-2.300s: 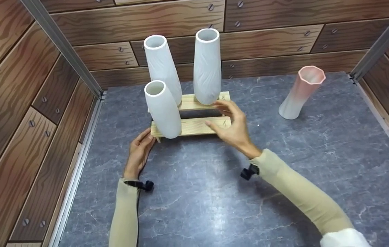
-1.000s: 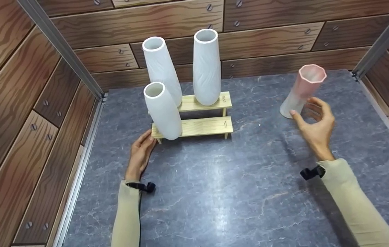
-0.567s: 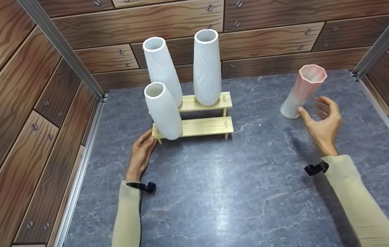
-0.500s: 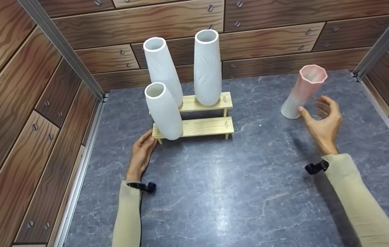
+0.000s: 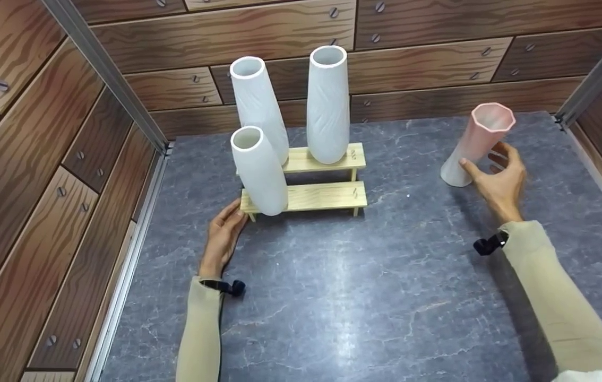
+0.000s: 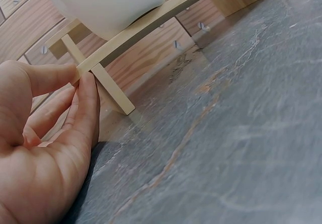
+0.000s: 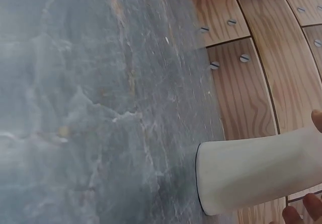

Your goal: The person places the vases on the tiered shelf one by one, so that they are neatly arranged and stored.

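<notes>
At the left end of a small two-tier wooden stand [image 5: 327,196], my left hand [image 5: 221,239] pinches the corner of the lower shelf between thumb and fingers, as the left wrist view shows closely. Three white vases are on the stand: a shorter one [image 5: 261,175] on the lower tier, two taller ones, left [image 5: 261,109] and right [image 5: 327,111], on the upper. To the right, a pink-and-white vase [image 5: 473,146] stands on the table. My right hand [image 5: 500,185] is spread around its side, thumb in front, fingers at the far side; a gap shows below it in the right wrist view.
The grey marbled tabletop [image 5: 333,297] lies under everything. Wood-patterned panels [image 5: 428,63] close off the back and both sides, with metal rails [image 5: 120,90] along the left corner.
My right hand left the stand's right side, reached the pink-and-white vase, drew back slightly and has now come closer around it. The left hand stays at the stand's corner.
</notes>
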Demonstrator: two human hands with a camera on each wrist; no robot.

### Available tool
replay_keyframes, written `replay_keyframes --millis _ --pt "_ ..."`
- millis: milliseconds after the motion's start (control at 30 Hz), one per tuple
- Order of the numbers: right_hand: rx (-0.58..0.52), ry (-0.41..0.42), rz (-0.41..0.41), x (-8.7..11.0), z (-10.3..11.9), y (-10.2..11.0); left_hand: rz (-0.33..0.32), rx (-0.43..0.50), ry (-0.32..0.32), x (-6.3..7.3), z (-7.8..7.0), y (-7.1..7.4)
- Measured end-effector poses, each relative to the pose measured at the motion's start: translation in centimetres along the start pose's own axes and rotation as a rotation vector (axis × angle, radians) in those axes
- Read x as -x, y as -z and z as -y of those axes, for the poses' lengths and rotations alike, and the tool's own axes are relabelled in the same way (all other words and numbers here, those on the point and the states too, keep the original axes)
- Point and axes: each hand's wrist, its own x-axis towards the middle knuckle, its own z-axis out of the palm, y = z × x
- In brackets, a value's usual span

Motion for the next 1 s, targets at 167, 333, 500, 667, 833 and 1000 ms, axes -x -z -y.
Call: replay_keyframes --millis 167,333,500,667,833,1000 --pt "-0.022 -0.013 -0.003 -0.7 0.4 -0.4 -0.008 0.007 0.012 -0.2 0.0 -0.2" --pt "-0.038 -0.032 0.008 -1.2 0.4 -0.9 -0.012 0.015 0.003 -0.2 0.0 -0.3" --pt "-0.04 -0.04 0.021 -1.5 0.4 -1.4 -0.018 0.031 -0.006 -0.2 0.1 -0.2" --pt "-0.043 -0.022 0.028 -1.8 0.5 -2.1 -0.028 0.043 -0.017 -0.2 0.1 -0.1" --pt "-0.03 -0.048 0.008 -2.0 0.6 -2.5 -0.018 0.032 -0.018 -0.1 0.1 -0.2" --pt "-0.033 -0.079 -0.011 -2.2 0.8 -2.5 -0.001 0.008 -0.016 -0.1 0.0 -0.1"
